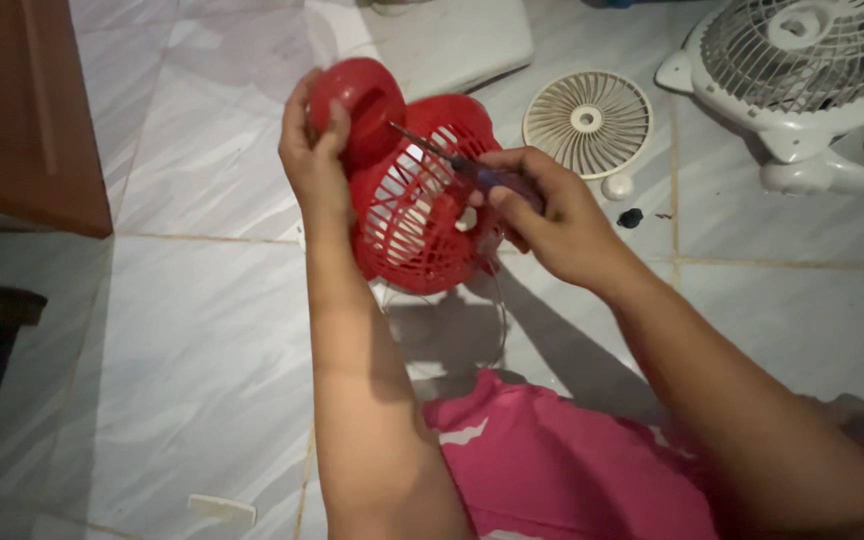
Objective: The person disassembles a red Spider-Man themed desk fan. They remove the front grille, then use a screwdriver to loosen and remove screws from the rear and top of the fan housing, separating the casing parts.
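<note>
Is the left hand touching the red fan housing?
Touching. The head view shows the left hand wrapped around the round rear part of the red fan housing, thumb pressed on it.

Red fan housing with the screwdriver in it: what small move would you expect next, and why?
Probably a turn of the screwdriver while holding the housing steady. The right hand has its tip pushed through the red grille toward the motor cap, and the left hand has a grip on that cap. Whether the tip sits in a screw cannot be seen.
</note>
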